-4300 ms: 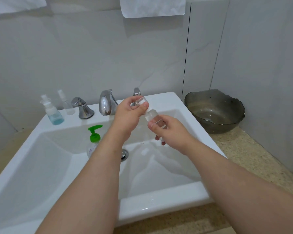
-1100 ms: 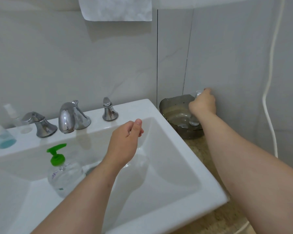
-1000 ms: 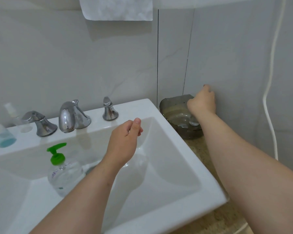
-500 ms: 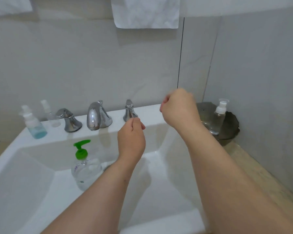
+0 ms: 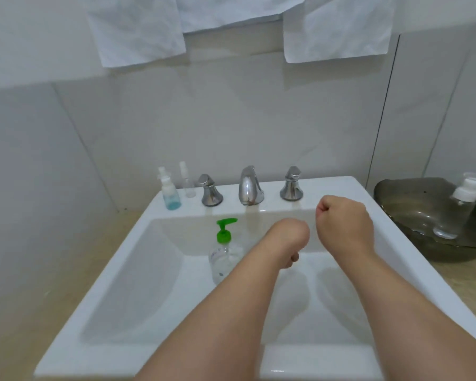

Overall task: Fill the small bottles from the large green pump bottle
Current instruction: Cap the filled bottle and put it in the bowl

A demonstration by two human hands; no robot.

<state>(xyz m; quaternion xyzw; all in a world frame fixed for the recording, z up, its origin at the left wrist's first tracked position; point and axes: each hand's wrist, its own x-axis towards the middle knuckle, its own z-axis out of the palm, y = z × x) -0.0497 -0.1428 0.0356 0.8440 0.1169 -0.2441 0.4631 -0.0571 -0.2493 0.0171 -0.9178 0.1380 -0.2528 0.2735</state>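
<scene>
Both hands hang over the sink (image 5: 333, 188), open basin below. The right hand (image 5: 344, 224) has its grip balled and empty; the left hand (image 5: 289, 237) curls under, grip unclear. The green pump bottle (image 5: 226, 254) stands in the basin at the left hand's 9 o'clock. At the sink's 3 o'clock a bowl (image 5: 396, 193) holds a white-capped bottle (image 5: 456, 213).

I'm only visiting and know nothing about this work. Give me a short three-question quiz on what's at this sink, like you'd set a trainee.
1. True or false: the green pump bottle stands inside the sink.
2. Where is the white-capped bottle? A) on the sink ledge B) in the grey bowl C) on the floor
3. Fill in: ___ small bottles stand on the ledge left of the faucet.
Key: 1 true; 2 B; 3 two.
</scene>
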